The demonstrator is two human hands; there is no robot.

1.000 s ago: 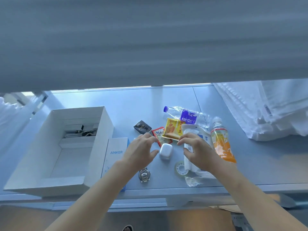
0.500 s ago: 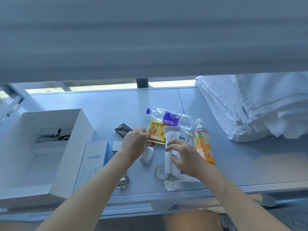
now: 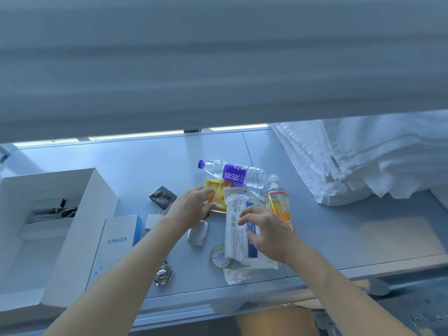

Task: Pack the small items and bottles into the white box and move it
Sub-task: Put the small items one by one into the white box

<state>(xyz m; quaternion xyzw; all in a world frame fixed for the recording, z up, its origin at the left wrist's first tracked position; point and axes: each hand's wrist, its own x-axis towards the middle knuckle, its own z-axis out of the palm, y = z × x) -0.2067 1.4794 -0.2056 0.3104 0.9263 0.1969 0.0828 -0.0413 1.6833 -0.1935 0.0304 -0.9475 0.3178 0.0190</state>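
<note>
White box (image 3: 80, 241): open, at the left of the frame on the table (image 3: 145, 166); dark small items lie in its upper compartment.
Left hand (image 3: 191, 208): centre of frame, fingers curled over the near edge of the yellow packet (image 3: 217, 194), gripping it.
Right hand (image 3: 266, 232): fingers bent, pinching the clear plastic pouch (image 3: 238, 236) at centre right.
Water bottle (image 3: 232, 174): lying on its side, purple label, above the yellow packet.
Orange drink bottle (image 3: 278, 204): lying just right of the pouch.
Blue-and-white carton (image 3: 116, 243): leaning against the white box's right wall.
Black packet (image 3: 162, 197): left of the left hand.
White case (image 3: 197, 235): below the left hand.
Tape roll (image 3: 219, 257): touching the pouch's lower left.
Watch (image 3: 163, 275): near the table's front edge.
White towels (image 3: 363, 161): stacked at upper right.
</note>
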